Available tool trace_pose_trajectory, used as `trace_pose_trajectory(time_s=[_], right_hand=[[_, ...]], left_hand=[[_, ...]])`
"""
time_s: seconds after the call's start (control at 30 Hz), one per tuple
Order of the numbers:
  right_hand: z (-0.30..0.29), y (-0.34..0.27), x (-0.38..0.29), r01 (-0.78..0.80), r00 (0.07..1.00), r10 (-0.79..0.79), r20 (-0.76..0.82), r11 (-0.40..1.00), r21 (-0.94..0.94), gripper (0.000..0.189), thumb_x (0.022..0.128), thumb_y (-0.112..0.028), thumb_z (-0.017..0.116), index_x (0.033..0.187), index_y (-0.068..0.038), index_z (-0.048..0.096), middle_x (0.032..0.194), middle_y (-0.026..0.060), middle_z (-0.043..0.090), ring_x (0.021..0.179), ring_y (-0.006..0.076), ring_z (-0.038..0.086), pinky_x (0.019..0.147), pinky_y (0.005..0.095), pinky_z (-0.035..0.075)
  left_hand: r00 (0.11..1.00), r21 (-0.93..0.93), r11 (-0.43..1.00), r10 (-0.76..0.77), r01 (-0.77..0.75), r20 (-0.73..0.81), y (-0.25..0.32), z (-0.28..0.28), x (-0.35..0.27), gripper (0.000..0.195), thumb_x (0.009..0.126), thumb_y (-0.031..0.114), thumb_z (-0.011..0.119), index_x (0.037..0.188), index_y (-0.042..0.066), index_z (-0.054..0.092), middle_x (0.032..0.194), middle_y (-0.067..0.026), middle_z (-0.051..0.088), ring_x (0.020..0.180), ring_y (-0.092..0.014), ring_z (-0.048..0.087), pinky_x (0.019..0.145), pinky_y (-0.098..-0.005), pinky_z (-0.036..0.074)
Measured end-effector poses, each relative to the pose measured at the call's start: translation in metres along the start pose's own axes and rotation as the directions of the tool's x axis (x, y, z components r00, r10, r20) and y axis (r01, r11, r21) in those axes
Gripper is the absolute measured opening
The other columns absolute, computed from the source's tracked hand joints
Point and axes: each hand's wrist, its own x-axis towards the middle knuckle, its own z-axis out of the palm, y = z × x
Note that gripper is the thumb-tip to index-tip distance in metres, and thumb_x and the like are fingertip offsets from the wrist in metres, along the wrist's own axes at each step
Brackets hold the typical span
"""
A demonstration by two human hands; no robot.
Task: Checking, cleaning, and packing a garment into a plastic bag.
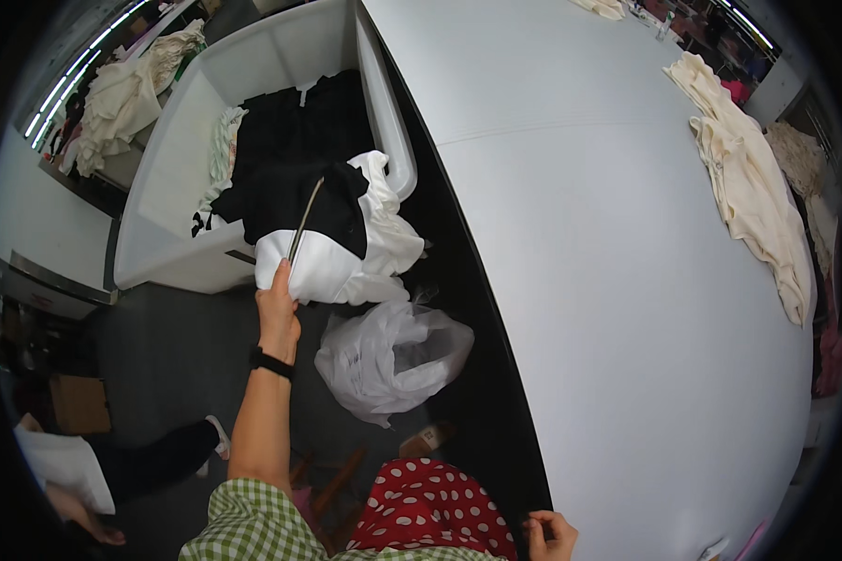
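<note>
My left hand (278,308) reaches out over the near end of a white plastic tub (161,175). Its thumb presses on a thin, narrow strip (306,217), whose exact kind I cannot tell. Under the strip lies white cloth (323,263), spilling over the tub's rim beside a black garment (302,189). Whether my fingers also grip the cloth is hidden. My right hand (553,536) is by the table edge at the bottom, fingers curled, its lower part cut off; nothing shows clearly in it.
A white table (617,280) fills the right side, with cream garments (744,175) along its far edge. A clear plastic bag (393,365) sits below the tub. Another person (77,463) is at lower left, near a cardboard box (79,403). Cream cloth (126,98) is piled behind the tub.
</note>
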Motion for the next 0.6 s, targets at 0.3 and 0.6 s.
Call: trace_pose_trajectory(time_s=[0.3, 0.6], right_hand=[[0.092, -0.054, 0.136, 0.453, 0.883, -0.453, 0.119, 0.891, 0.028, 0.044, 0.093, 0.001, 0.075, 0.133, 0.000, 0.057, 0.104, 0.0111, 0.073, 0.079, 0.0148, 0.072, 0.072, 0.0278, 0.058], [0.268, -0.230, 0.217, 0.727, 0.683, -0.728, -0.054, 0.673, 0.137, 0.110, 0.072, -0.007, 0.091, 0.161, -0.005, 0.026, 0.156, 0.0270, 0.044, 0.135, 0.0430, 0.056, 0.104, 0.0497, 0.053]], left_hand=[[0.806, 0.225, 0.804, 0.443, -0.551, 0.394, 0.141, -0.099, -0.165, 0.032, 0.101, 0.015, 0.068, 0.128, -0.002, 0.069, 0.120, -0.0144, 0.074, 0.109, -0.024, 0.071, 0.097, -0.0371, 0.054], [0.960, 0.365, 0.921, 0.030, -0.134, 0.278, 0.123, -0.138, -0.249, 0.035, 0.098, 0.020, 0.071, 0.126, -0.002, 0.070, 0.119, -0.0159, 0.075, 0.107, -0.024, 0.072, 0.094, -0.0380, 0.055]])
